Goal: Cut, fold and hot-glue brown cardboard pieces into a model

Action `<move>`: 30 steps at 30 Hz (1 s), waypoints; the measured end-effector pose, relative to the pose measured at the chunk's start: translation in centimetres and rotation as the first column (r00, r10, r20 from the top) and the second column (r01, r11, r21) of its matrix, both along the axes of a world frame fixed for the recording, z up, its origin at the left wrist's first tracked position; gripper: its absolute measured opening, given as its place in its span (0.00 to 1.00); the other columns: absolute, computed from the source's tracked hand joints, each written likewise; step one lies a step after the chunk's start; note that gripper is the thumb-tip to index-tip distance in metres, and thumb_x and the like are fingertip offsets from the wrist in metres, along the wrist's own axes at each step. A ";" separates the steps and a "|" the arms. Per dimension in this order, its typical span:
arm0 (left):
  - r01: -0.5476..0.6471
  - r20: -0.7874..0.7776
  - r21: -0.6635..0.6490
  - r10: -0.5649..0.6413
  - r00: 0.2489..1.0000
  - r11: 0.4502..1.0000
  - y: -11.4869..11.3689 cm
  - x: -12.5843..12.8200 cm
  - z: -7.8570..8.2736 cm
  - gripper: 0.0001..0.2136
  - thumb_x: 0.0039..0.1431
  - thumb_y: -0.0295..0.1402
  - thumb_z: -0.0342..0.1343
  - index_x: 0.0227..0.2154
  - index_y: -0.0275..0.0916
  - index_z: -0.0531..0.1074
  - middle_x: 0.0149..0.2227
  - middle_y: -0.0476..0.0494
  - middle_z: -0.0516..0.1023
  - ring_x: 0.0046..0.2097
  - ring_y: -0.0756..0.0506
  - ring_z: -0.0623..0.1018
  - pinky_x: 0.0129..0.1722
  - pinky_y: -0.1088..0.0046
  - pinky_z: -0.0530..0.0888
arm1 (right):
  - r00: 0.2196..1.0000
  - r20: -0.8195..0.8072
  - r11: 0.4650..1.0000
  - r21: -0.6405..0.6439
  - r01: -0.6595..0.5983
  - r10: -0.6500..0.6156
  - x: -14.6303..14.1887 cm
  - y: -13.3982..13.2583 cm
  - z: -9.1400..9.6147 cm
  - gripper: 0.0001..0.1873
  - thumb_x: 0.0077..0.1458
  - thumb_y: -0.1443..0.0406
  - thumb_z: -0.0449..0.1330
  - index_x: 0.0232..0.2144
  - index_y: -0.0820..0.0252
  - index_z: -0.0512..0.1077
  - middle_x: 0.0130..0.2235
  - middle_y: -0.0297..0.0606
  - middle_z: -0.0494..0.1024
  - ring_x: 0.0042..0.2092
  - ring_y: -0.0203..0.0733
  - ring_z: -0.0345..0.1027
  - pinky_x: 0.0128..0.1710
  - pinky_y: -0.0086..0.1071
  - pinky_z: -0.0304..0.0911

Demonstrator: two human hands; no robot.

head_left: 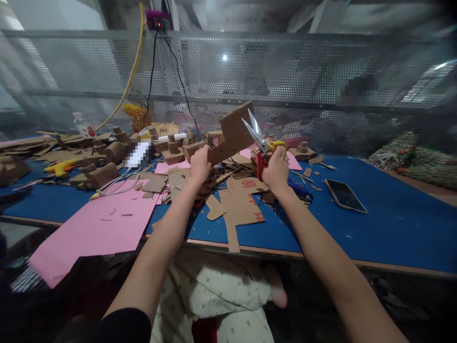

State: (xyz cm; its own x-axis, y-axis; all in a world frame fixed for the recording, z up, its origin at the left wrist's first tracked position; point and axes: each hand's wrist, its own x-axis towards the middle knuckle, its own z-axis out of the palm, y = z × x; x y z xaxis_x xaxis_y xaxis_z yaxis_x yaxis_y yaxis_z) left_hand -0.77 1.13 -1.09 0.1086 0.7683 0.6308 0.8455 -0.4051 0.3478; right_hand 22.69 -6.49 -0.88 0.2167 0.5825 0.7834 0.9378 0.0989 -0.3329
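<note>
My left hand (pixel 200 164) grips a brown cardboard piece (pixel 236 131) by its lower left end, holding it raised above the table. In my right hand (pixel 276 166) is a pair of scissors (pixel 259 138) with one red and one yellow handle loop. Their blades are spread and point up and to the left, close to the cardboard's right edge. Below, a cut cardboard sheet with red printed characters (pixel 243 205) lies at the table's front, one strip reaching over the edge. Cardboard scraps (pixel 153 185) surround both hands.
Pink paper (pixel 103 219) hangs over the front edge at left. A phone (pixel 345 195) lies on the blue table (pixel 392 224). Left are a yellow glue gun (pixel 61 168), a white cable (pixel 119 180) and a bottle (pixel 84 125). A perforated metal screen (pixel 293 71) stands behind.
</note>
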 end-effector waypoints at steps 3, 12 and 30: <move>-0.002 -0.096 -0.030 -0.001 0.995 1.000 -0.3 0.3 0.2 0.22 0.53 0.18 0.48 0.51 0.39 0.67 0.51 0.37 0.75 0.53 0.37 0.72 0.51 0.59 0.68 | 1.000 -0.007 1.000 0.006 -0.002 0.002 0.0 0.0 -0.1 0.28 0.60 0.46 0.49 0.50 0.63 0.57 0.50 0.57 0.66 0.50 0.58 0.67 0.45 0.50 0.64; 0.070 -0.118 -0.104 -0.082 0.990 0.992 -0.4 0.1 -0.1 0.36 0.50 0.15 0.46 0.64 0.38 0.56 0.67 0.38 0.58 0.62 0.37 0.65 0.60 0.56 0.66 | 0.999 -0.049 1.000 -0.012 -0.016 0.015 0.0 0.0 0.0 0.27 0.58 0.47 0.52 0.48 0.62 0.56 0.49 0.56 0.68 0.49 0.57 0.67 0.45 0.51 0.64; 0.178 -0.375 -0.116 -0.209 0.903 0.977 -1.1 0.1 -0.1 0.26 0.52 0.18 0.48 0.51 0.47 0.74 0.66 0.46 0.63 0.64 0.36 0.62 0.61 0.48 0.58 | 1.000 -0.027 1.000 -0.029 0.004 -0.004 0.1 -0.1 0.1 0.30 0.58 0.45 0.50 0.50 0.64 0.57 0.50 0.57 0.68 0.49 0.59 0.67 0.46 0.51 0.63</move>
